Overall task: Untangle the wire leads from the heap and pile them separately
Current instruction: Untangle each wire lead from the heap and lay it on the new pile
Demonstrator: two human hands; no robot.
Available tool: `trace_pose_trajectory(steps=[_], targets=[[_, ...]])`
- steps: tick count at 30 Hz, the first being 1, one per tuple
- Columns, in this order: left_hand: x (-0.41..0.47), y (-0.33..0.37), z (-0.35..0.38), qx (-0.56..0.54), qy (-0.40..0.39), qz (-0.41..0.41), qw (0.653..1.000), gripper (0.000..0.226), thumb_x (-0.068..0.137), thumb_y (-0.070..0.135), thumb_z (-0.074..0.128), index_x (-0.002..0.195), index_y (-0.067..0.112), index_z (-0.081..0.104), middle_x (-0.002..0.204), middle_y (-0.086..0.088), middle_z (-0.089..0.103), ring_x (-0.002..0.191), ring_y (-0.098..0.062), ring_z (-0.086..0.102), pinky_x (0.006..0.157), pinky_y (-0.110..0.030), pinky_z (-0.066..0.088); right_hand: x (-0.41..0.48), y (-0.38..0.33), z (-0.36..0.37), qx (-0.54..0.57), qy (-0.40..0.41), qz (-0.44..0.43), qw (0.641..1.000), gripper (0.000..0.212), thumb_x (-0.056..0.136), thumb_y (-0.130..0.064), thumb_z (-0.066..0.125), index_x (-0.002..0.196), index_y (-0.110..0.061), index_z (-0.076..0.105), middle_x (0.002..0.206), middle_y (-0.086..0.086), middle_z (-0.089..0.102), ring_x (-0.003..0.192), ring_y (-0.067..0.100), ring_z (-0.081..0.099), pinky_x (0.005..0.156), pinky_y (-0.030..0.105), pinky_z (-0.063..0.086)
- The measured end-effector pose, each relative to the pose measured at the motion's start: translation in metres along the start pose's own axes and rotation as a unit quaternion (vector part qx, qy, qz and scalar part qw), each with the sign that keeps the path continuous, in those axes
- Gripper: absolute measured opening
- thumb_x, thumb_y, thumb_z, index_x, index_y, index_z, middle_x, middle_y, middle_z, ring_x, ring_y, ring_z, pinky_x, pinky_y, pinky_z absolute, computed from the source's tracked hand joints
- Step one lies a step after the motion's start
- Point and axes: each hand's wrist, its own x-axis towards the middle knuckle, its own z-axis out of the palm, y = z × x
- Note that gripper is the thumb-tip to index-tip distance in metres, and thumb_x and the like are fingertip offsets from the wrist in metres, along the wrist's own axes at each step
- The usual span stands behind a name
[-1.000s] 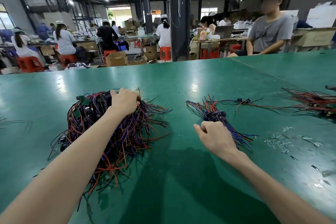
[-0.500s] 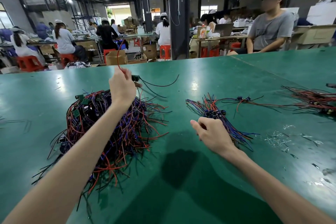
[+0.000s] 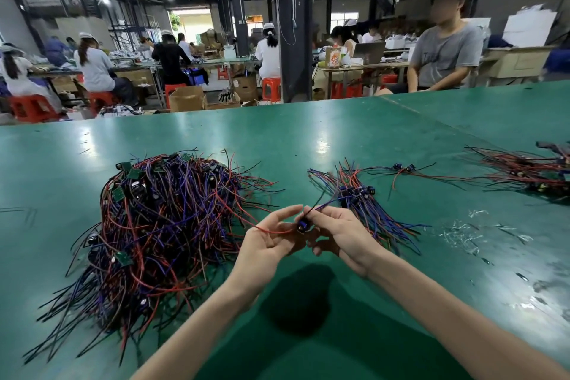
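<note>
Left hand (image 3: 265, 245), right hand (image 3: 343, 234) on lead (image 3: 301, 227)

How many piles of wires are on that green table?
3: big heap left, small pile beyond the right hand, third pile at the right edge, partly out of frame; two stray leads between.

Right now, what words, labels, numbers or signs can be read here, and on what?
None can be read.
Grey T-shirt: faint print, blurred.
Colourful carton in the background: print too small.
Orange sign at the back: blurred.
Green boards in the heap: no legible marking.
Wire lead held by left hand and right hand: no legible marking.
</note>
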Motion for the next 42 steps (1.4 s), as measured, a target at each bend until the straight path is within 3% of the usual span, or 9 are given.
trace_pose_trajectory(steps=[9, 13, 16, 18, 22, 26, 31, 36, 42], targets=[[0.001, 0.005, -0.014, -0.190, -0.011, -0.089, 0.978, 0.045, 0.090, -0.010, 0.035, 0.072, 0.008, 0.073, 0.085, -0.015, 0.070, 0.081, -0.028, 0.071, 0.070, -0.032, 0.058, -0.003, -0.002, 0.005, -0.020, 0.006, -0.057, 0.998, 0.014, 0.090, -0.011, 0.058, 0.079, -0.006, 0.066, 0.066, 0.001, 0.067, 0.048, 0.011, 0.052, 0.040, 0.023, 0.043], [0.002, 0.005, -0.015, -0.233, -0.027, -0.122, 0.964, 0.023, 0.077, 0.009, 0.050, 0.096, 0.004, 0.063, 0.084, -0.017, 0.069, 0.079, -0.033, 0.071, 0.069, -0.034, 0.059, -0.003, -0.004, -0.001, -0.105, 0.012, -0.105, 0.989, 0.010, 0.092, -0.008, 0.058, 0.083, -0.007, 0.063, 0.068, 0.004, 0.066, 0.050, 0.015, 0.051, 0.043, 0.027, 0.046], [0.006, 0.005, -0.016, -0.230, -0.030, -0.182, 0.956, 0.038, 0.087, 0.033, 0.047, 0.110, 0.004, 0.053, 0.090, -0.021, 0.068, 0.072, -0.030, 0.070, 0.066, -0.033, 0.059, -0.004, -0.002, -0.004, -0.269, 0.020, -0.191, 0.944, 0.009, 0.091, -0.011, 0.061, 0.083, -0.015, 0.061, 0.070, -0.001, 0.064, 0.054, 0.012, 0.052, 0.053, 0.028, 0.049], [0.007, 0.005, -0.015, -0.184, -0.044, -0.209, 0.960, 0.044, 0.086, 0.041, 0.048, 0.107, 0.003, 0.056, 0.088, -0.017, 0.069, 0.069, -0.025, 0.068, 0.065, -0.031, 0.059, -0.006, 0.000, -0.004, -0.367, 0.006, -0.266, 0.891, 0.006, 0.091, -0.012, 0.063, 0.085, -0.015, 0.063, 0.074, -0.007, 0.062, 0.061, 0.001, 0.055, 0.062, 0.014, 0.045], [0.003, -0.001, -0.012, -0.117, -0.069, -0.193, 0.972, 0.036, 0.081, 0.023, 0.060, 0.105, -0.003, 0.062, 0.092, -0.014, 0.067, 0.069, -0.020, 0.065, 0.069, -0.027, 0.057, -0.006, 0.004, -0.004, -0.444, -0.022, -0.337, 0.830, 0.010, 0.090, -0.012, 0.062, 0.088, -0.004, 0.067, 0.084, -0.006, 0.060, 0.078, -0.002, 0.054, 0.075, 0.006, 0.039], [0.001, -0.003, -0.013, -0.108, -0.084, -0.185, 0.973, 0.024, 0.089, -0.004, 0.054, 0.112, -0.009, 0.057, 0.098, -0.018, 0.069, 0.072, -0.021, 0.069, 0.065, -0.025, 0.056, -0.005, 0.001, -0.002, -0.360, 0.011, -0.244, 0.901, 0.010, 0.090, -0.016, 0.064, 0.080, -0.015, 0.064, 0.072, 0.000, 0.064, 0.062, 0.002, 0.050, 0.061, 0.015, 0.042], [0.000, 0.001, -0.014, -0.108, -0.098, -0.195, 0.970, 0.027, 0.093, -0.005, 0.043, 0.117, -0.008, 0.054, 0.093, -0.016, 0.071, 0.066, -0.019, 0.069, 0.063, -0.027, 0.056, -0.001, -0.005, -0.004, -0.169, 0.010, -0.061, 0.984, 0.019, 0.092, -0.014, 0.060, 0.074, -0.010, 0.062, 0.058, 0.001, 0.061, 0.044, 0.012, 0.048, 0.040, 0.022, 0.040], [-0.005, 0.002, -0.010, -0.089, -0.127, -0.193, 0.969, 0.022, 0.096, -0.002, 0.039, 0.114, -0.008, 0.051, 0.089, -0.017, 0.071, 0.062, -0.019, 0.068, 0.058, -0.025, 0.055, 0.000, -0.002, -0.003, -0.021, 0.033, 0.035, 0.999, 0.017, 0.086, -0.013, 0.065, 0.070, -0.007, 0.062, 0.054, 0.002, 0.055, 0.040, 0.008, 0.045, 0.038, 0.018, 0.036], [-0.006, 0.003, -0.004, -0.109, -0.094, -0.207, 0.968, 0.016, 0.097, 0.013, 0.044, 0.096, 0.000, 0.053, 0.068, -0.010, 0.065, 0.051, -0.016, 0.060, 0.049, -0.030, 0.054, -0.001, 0.001, -0.001, -0.035, -0.013, 0.040, 0.999, 0.016, 0.084, -0.017, 0.066, 0.074, -0.005, 0.066, 0.056, 0.000, 0.060, 0.044, 0.006, 0.045, 0.042, 0.017, 0.037]])
